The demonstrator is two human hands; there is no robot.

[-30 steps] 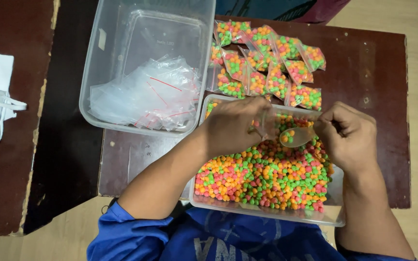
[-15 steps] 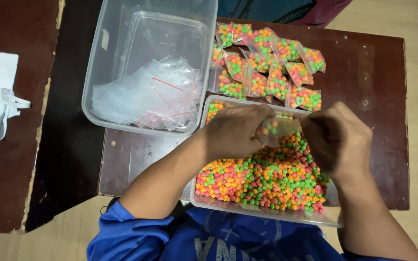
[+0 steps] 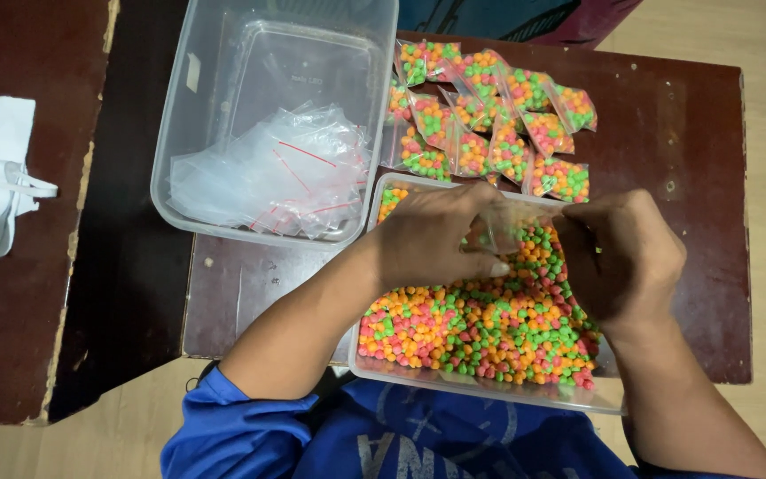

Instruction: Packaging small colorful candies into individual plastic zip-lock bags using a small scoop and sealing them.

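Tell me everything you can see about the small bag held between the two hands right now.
The small bag is clear, thin plastic, looking like the empty ones in the big tub. It is held over the tray of candy, pinched between the left hand and the right hand, whose fingers cover much of it. Its shape is blurred; how full it is, or whether its mouth is open, cannot be told. Only the hands touch it.
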